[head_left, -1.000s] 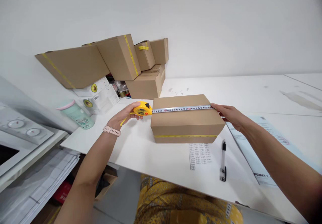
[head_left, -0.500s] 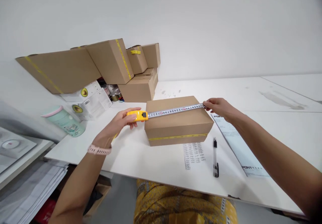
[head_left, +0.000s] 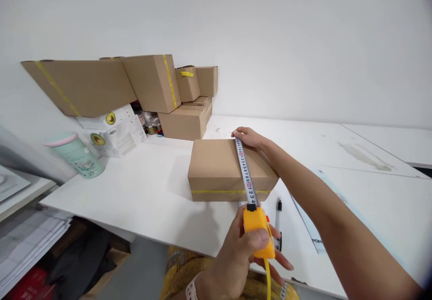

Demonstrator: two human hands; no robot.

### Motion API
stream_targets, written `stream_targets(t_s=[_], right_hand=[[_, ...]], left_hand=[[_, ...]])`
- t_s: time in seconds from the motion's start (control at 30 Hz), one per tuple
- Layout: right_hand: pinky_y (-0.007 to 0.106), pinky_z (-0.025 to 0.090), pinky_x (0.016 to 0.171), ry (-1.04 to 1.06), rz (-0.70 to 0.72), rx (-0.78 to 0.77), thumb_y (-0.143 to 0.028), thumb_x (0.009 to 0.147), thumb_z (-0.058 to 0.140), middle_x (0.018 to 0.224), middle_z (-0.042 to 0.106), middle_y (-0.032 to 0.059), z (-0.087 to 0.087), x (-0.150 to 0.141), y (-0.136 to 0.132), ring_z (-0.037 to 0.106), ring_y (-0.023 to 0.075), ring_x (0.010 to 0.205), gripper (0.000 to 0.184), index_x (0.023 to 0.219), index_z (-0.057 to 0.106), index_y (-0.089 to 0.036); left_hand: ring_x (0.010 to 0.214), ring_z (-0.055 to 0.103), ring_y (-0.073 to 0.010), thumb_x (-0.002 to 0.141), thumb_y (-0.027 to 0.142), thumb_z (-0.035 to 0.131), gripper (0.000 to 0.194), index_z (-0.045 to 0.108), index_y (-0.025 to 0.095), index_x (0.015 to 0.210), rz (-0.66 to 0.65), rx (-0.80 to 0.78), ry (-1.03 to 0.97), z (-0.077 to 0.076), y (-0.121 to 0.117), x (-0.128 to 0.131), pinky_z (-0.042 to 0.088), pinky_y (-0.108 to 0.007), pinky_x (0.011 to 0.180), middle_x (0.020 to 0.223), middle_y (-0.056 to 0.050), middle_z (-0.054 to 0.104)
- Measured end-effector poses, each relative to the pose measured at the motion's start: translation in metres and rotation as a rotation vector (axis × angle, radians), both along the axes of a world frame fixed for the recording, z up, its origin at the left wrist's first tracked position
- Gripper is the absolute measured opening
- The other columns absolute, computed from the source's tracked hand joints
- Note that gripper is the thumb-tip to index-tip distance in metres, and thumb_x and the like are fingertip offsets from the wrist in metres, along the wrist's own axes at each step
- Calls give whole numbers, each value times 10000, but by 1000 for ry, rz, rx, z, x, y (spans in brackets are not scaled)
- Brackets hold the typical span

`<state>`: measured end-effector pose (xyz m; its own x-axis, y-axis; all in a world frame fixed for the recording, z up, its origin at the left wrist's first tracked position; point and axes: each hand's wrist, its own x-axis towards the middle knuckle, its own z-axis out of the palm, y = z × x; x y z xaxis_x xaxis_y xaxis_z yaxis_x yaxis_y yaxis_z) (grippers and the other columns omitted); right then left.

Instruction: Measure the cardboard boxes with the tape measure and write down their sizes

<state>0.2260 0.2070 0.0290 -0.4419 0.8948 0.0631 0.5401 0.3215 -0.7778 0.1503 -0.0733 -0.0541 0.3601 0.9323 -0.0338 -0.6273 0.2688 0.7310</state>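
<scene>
measuring box [head_left: 216, 165] depth on the table [head_left: 141, 192]: left hand [head_left: 243, 246] gripping tape case [head_left: 258, 232], right hand [head_left: 248, 137] pinning blade [head_left: 245, 172] at far edge; next needs blade taut, straight.

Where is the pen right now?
The pen lies on the white table, right of the yellow tape measure in the left hand, just before the cardboard box.

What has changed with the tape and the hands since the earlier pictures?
The tape turned from lying along the box to lying across it. The left hand brought the yellow case to the near side; the right hand moved the tip to the far edge. Both hands still grip; the box and pen stayed.
</scene>
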Motion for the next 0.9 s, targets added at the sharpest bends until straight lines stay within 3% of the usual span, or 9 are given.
stream_targets(t_s=[0.17,0.3,0.53,0.6,0.67,0.73,0.8,0.9], right_hand=[[326,440,774,-59,6,32,-378,924,568,797,664,49,-16,-2,14,557,196,781,245,779,634,-192],[308,438,759,13,28,51,-350,873,634,813,669,37,-25,2,18,551,182,783,180,777,625,-198],[322,441,763,-26,27,94,-318,904,591,762,640,36,-25,-2,15,538,177,763,222,720,598,-194],[336,462,813,35,5,87,-366,918,591,822,678,53,-22,-2,13,564,182,793,255,738,623,-188],[332,484,871,222,-36,84,-471,941,574,938,713,74,-20,2,10,604,183,861,320,816,657,-188],[309,503,879,449,-151,106,-598,944,539,1009,714,84,-18,15,5,628,174,907,419,911,660,-198],[287,517,821,582,-333,114,-679,930,512,963,699,80,-20,38,-4,633,165,869,492,954,645,-206],[280,513,721,546,-504,66,-682,936,496,853,662,66,-34,79,-33,609,166,775,509,981,650,-199]], left_hand=[[654,721,-202,694,626,779,590,530,239,1062,15,-41,44,9,-1,-3,532,-243,416,1084,-67,549],[648,702,-176,682,682,755,652,538,278,1146,8,-95,18,15,-13,-1,508,-241,417,1184,-82,514],[670,699,-183,676,616,777,670,519,268,1187,7,-129,-4,12,-22,8,494,-249,411,1279,-115,507],[662,700,-188,687,624,767,628,528,261,1139,16,-107,17,9,-23,7,486,-249,403,1240,-108,521],[651,697,-193,692,632,766,615,528,272,1129,25,-52,63,5,-28,0,492,-263,417,1190,-98,547],[685,700,-214,675,623,795,670,510,315,1197,123,57,163,0,-35,-17,525,-304,474,1155,-90,583],[796,705,-260,657,610,829,772,462,371,1293,359,194,339,-5,-41,-45,564,-360,573,1162,-86,615],[931,679,-287,729,587,801,742,410,400,1332,743,295,679,-14,-38,-95,564,-381,650,1333,-91,599]])
